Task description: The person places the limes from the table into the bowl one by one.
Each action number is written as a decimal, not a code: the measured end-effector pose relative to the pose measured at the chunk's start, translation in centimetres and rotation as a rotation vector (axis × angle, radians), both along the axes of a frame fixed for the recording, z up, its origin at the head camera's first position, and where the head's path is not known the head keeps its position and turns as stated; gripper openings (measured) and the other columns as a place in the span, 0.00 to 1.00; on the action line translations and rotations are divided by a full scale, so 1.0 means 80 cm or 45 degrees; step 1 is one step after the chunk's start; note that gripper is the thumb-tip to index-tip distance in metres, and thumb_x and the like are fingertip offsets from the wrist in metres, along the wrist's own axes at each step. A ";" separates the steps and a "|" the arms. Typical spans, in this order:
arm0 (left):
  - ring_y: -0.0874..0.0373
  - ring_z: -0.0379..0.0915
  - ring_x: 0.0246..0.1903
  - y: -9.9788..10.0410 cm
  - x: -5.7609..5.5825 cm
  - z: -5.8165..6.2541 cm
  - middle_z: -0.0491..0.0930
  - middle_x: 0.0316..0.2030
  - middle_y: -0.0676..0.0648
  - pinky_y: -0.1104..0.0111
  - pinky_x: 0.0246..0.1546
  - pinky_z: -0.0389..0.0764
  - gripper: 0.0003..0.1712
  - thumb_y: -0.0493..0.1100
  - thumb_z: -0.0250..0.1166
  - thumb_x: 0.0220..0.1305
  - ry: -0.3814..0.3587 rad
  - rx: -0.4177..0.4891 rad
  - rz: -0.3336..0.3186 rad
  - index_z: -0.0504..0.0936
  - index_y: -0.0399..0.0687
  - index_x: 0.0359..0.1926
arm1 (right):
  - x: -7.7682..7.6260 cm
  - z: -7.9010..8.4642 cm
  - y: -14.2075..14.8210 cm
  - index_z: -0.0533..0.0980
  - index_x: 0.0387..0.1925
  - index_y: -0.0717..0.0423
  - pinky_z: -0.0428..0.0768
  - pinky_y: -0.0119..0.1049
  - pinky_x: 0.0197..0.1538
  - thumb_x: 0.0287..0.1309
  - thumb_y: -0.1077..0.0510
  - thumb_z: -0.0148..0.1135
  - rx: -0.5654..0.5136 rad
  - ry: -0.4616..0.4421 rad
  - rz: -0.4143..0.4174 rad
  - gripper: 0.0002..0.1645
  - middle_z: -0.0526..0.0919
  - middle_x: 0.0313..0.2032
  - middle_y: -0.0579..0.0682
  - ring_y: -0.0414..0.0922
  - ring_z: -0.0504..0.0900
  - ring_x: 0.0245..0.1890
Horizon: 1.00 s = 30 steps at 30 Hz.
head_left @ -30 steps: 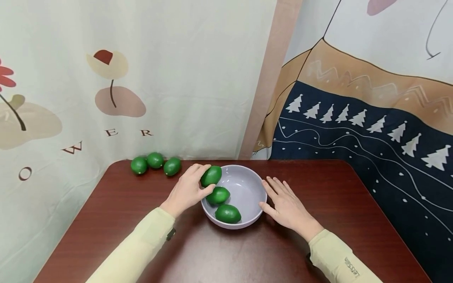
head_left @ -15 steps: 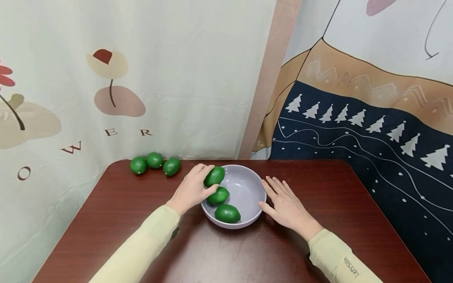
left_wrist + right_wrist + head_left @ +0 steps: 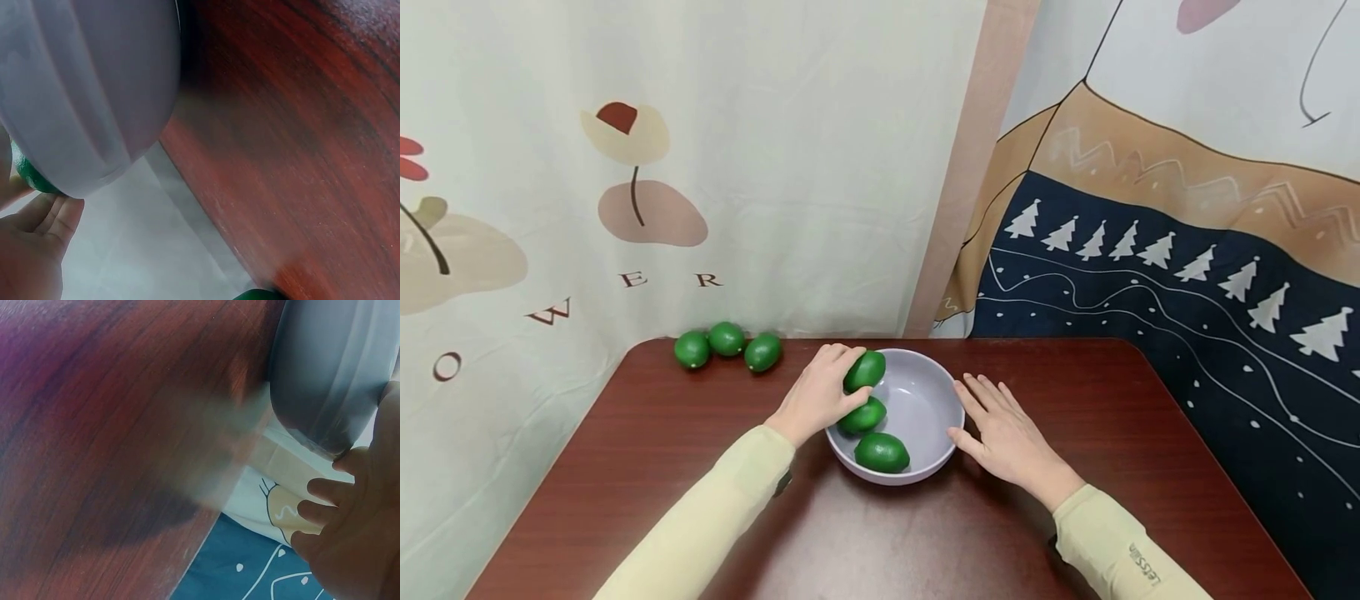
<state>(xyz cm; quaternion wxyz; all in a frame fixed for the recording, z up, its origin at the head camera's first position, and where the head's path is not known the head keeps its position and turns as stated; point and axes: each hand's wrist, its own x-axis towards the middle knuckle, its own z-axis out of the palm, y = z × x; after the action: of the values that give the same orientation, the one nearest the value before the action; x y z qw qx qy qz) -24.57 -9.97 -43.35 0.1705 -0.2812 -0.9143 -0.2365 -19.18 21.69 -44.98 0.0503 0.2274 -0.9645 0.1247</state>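
A pale lilac bowl (image 3: 925, 408) stands on the brown table, with two limes lying along its left side: one lime (image 3: 882, 452) at the front and another lime (image 3: 865, 415) behind it. Over the bowl's back left rim, my left hand (image 3: 822, 392) grips a third lime (image 3: 867, 371) between thumb and fingers. In the left wrist view this held lime (image 3: 31, 172) is mostly hidden by the bowl's wall (image 3: 94, 94). My right hand (image 3: 1011, 433) touches the bowl's right rim with straight, spread fingers; the right wrist view shows its fingertips at the bowl's outer wall (image 3: 331, 369).
Three more limes (image 3: 727, 340) lie together at the table's back left corner. The wooden table (image 3: 880, 550) ends at a back edge against a pale printed curtain (image 3: 805, 167). A dark blue cloth with white trees (image 3: 1075, 283) hangs at the right.
My left hand has moved right with its lime, from the bowl's left rim to farther inside over the bowl. The right hand and the bowl stay practically in place.
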 end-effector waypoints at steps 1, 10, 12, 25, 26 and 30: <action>0.46 0.72 0.53 0.000 -0.001 -0.001 0.80 0.49 0.42 0.56 0.56 0.78 0.31 0.45 0.74 0.60 -0.005 -0.003 0.000 0.79 0.39 0.62 | 0.000 0.000 0.000 0.60 0.79 0.55 0.53 0.59 0.78 0.70 0.34 0.56 0.003 0.003 0.001 0.47 0.61 0.78 0.59 0.59 0.56 0.79; 0.46 0.71 0.56 0.004 -0.007 -0.001 0.79 0.52 0.41 0.55 0.58 0.77 0.31 0.46 0.72 0.62 -0.069 -0.022 -0.010 0.78 0.39 0.64 | 0.001 0.003 -0.002 0.60 0.79 0.55 0.52 0.58 0.79 0.69 0.35 0.57 0.000 -0.005 -0.007 0.47 0.61 0.78 0.59 0.59 0.56 0.79; 0.46 0.71 0.56 0.006 -0.008 0.000 0.79 0.52 0.40 0.54 0.58 0.77 0.31 0.46 0.72 0.62 -0.073 -0.027 -0.016 0.78 0.39 0.64 | 0.001 0.003 -0.002 0.61 0.79 0.55 0.52 0.58 0.79 0.70 0.35 0.57 0.003 -0.001 -0.006 0.46 0.61 0.78 0.59 0.59 0.56 0.79; 0.49 0.71 0.52 0.020 -0.014 0.006 0.79 0.51 0.43 0.58 0.51 0.80 0.29 0.49 0.72 0.63 -0.147 -0.121 -0.054 0.80 0.42 0.62 | 0.002 0.000 -0.002 0.61 0.79 0.55 0.53 0.59 0.78 0.70 0.35 0.57 0.007 0.003 -0.007 0.46 0.61 0.78 0.59 0.60 0.57 0.78; 0.49 0.71 0.51 0.021 -0.015 0.006 0.79 0.51 0.43 0.58 0.51 0.80 0.29 0.48 0.72 0.63 -0.147 -0.131 -0.058 0.80 0.42 0.62 | 0.002 0.000 -0.002 0.61 0.79 0.55 0.53 0.58 0.78 0.70 0.35 0.57 0.008 0.002 -0.006 0.47 0.61 0.78 0.59 0.60 0.57 0.79; 0.49 0.72 0.50 0.021 -0.021 0.009 0.79 0.51 0.42 0.59 0.51 0.79 0.30 0.49 0.72 0.63 -0.155 -0.179 -0.073 0.79 0.40 0.62 | 0.002 0.002 -0.001 0.61 0.79 0.55 0.53 0.58 0.79 0.70 0.35 0.57 0.006 -0.001 -0.003 0.47 0.61 0.78 0.59 0.60 0.56 0.79</action>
<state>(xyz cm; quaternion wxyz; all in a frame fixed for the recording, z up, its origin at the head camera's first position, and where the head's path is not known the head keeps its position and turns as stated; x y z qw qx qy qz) -26.29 -8.32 -42.67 0.0876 -0.3037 -0.9289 -0.1931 -19.01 21.58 -44.85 0.0494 0.2262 -0.9651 0.1224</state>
